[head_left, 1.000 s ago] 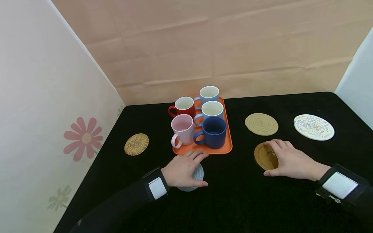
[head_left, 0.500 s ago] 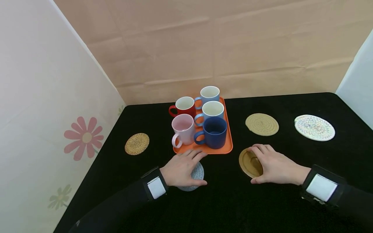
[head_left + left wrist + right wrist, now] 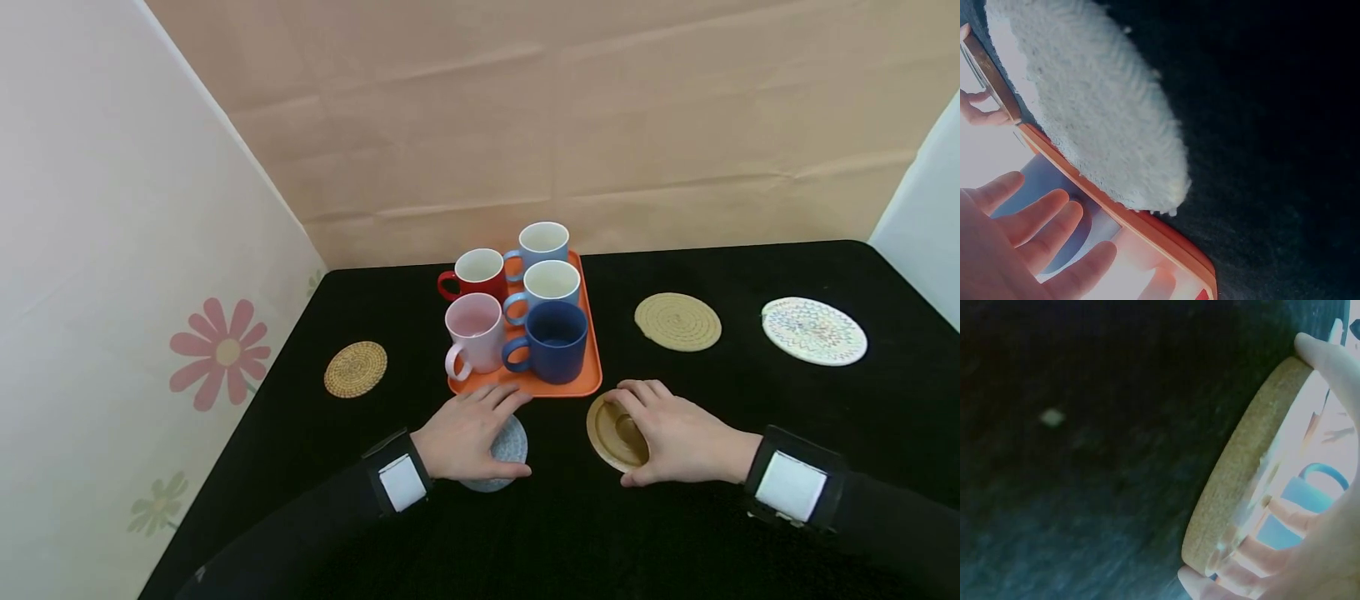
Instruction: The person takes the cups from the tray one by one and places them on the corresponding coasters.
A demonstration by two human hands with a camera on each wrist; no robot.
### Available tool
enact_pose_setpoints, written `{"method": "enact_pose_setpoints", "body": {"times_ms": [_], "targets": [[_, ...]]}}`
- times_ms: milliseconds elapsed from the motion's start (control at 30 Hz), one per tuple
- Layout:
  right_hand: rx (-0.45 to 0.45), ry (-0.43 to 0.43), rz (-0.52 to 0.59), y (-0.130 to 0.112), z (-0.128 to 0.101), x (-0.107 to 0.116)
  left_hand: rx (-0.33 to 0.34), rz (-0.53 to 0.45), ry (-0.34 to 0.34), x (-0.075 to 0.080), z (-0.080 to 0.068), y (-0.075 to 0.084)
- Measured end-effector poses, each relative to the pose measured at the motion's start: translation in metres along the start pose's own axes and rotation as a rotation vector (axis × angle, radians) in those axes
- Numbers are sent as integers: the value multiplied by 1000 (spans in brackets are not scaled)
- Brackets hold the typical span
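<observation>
Wooden coaster, round, with raised rim and cork underside: lies flat on the black tablecloth just in front of the orange tray's near right corner, a narrow dark strip between them. Right hand: laid over the coaster's right half, fingers spread across the top, thumb at the near edge, so the coaster is held round its rim; the right wrist view shows a fingertip and the thumb at the cork edge. Grey felt coaster, round and fuzzy: lies flat on the cloth just before the tray's near edge, left of the wooden one, open cloth between the two. Left hand: rests palm-down on it, fingers nearly straight and reaching to the tray's rim, thumb along the near side; the left wrist view shows the fingers extended above the tray edge. Tray: holds five upright mugs, close-packed — pink mug, navy mug, red mug and two light blue mugs. Woven straw coaster: left of the tray, well apart. Coiled rope coaster: right of the tray. Patterned white coaster: farther right, near the table's edge. Wide bare cloth lies toward the person, below both hands. Flower-printed panel: bounds the table's left side.
</observation>
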State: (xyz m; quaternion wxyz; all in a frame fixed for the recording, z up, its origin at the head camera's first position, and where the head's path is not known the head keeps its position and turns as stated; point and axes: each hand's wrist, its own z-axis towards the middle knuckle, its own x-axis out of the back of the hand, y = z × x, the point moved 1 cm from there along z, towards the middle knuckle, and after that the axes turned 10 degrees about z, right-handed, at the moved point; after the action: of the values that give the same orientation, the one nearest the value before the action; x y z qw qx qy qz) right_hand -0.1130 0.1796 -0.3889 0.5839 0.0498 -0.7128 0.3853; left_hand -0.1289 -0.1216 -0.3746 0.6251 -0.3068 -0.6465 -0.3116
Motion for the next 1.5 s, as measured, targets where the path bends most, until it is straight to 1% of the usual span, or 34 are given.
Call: {"method": "enact_pose_setpoints", "body": {"times_ms": [233,433,533,667,800,1000,1300,1500], "targets": [[36,-22,5,-11,6,-7,5,39,16,0,1,0],[51,-47,33,-19,12,-10,16,82,6,-1,6,9],[50,-51,38,-21,13,-12,28,100,-5,-3,8,13],[70,-53,39,-25,14,-16,34,123,-9,-8,13,16],[101,-50,31,-30,17,-20,32,149,13,-12,15,19],[122,-53,32,-36,23,-23,47,146,30,-14,16,21],[132,-67,35,-39,27,-26,54,118,14,-17,15,20],[141,-64,25,-40,28,-28,53,117,18,-17,14,19]]}}
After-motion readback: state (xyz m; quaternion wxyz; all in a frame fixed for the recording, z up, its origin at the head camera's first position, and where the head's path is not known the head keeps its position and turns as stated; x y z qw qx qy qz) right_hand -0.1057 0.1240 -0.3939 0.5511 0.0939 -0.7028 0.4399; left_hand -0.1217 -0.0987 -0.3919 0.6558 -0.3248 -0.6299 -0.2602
